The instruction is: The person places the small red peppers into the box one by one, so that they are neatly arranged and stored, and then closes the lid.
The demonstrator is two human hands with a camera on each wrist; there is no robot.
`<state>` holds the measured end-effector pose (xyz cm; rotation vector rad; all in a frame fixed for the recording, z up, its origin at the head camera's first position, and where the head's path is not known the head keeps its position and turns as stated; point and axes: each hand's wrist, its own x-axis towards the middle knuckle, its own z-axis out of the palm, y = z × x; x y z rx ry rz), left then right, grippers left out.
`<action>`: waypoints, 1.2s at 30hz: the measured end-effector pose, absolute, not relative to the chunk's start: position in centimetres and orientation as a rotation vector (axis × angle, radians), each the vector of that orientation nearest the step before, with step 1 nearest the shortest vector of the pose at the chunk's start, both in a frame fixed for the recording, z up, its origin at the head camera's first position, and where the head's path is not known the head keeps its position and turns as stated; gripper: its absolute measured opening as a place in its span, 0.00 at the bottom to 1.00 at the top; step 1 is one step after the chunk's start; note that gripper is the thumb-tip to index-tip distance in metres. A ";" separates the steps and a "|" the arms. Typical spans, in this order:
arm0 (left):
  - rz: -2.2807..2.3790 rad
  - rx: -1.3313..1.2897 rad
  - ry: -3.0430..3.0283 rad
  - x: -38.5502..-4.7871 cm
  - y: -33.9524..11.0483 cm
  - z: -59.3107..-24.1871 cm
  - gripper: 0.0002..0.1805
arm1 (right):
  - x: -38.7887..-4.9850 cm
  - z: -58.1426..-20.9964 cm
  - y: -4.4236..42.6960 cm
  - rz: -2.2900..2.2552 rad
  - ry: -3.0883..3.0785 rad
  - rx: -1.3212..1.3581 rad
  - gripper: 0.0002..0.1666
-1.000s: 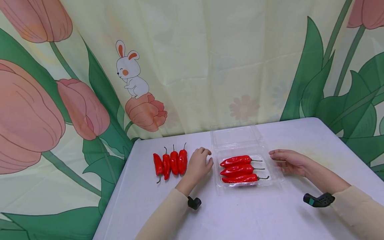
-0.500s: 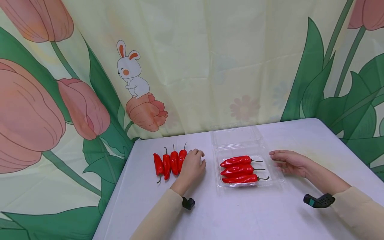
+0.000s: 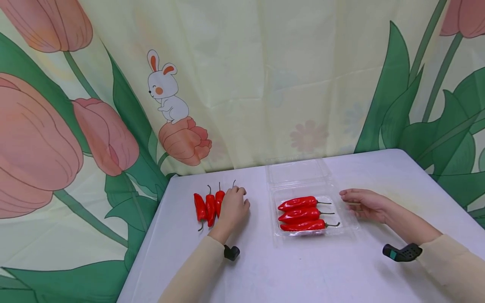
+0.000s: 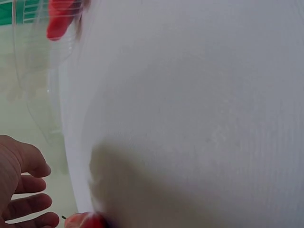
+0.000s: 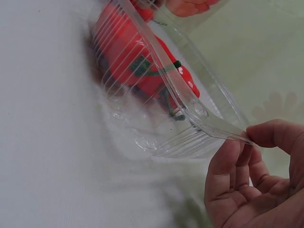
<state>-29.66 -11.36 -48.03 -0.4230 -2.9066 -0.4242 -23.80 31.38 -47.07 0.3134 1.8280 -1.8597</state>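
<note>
My left hand [image 3: 233, 209] is over the right end of a row of red chili peppers [image 3: 200, 207], hiding most of the rightmost one, whose stem shows above the knuckles. Its fingers are loosely bent in the left wrist view, apart from the pepper [image 4: 86, 220] at the lower edge. With thumb and fingers my right hand [image 5: 259, 178] pinches the rim corner of a clear plastic clamshell container [image 5: 209, 127]. Three red peppers [image 3: 299, 215] lie side by side in its tray, stems to the right.
The container's lid [image 3: 299, 171] lies folded back towards the rear edge of the white-covered table [image 3: 303, 273]. Behind the table hangs a curtain [image 3: 235, 84] printed with tulips and a rabbit. A black wrist camera [image 3: 402, 253] sits on the right wrist.
My left hand has moved left from beside the container to over the rightmost loose pepper. The right hand stays at the container's edge, and the peppers have not moved.
</note>
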 end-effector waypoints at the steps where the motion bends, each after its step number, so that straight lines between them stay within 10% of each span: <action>1: -0.412 -0.411 -2.911 -29.7 -11.4 -48.1 0.17 | -23.8 -47.0 31.3 -1.859 1.831 0.315 0.22; 36: -0.305 -0.158 -2.945 -30.6 -12.8 -48.4 0.31 | -23.8 -46.9 31.1 -1.863 1.801 0.312 0.22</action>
